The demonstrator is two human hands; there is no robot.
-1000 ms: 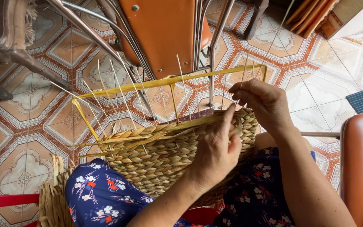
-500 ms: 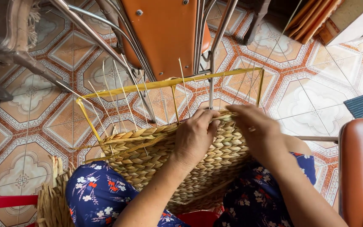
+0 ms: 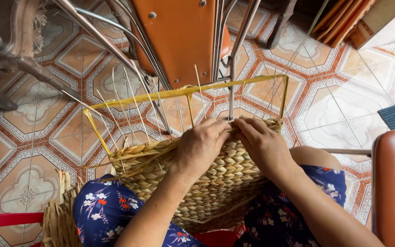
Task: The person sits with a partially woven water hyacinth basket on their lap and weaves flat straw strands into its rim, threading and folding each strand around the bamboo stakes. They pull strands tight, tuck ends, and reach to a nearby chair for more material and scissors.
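Basket of woven straw, resting on lap in blue flowered cloth, yellow frame and thin upright stakes rising from its unfinished rim. Left hand and right hand side by side on top edge, fingertips curled and pinching straw strands there. Orange chair with metal legs just beyond on patterned tile floor, another orange seat at right, loose straw bundle lower left.
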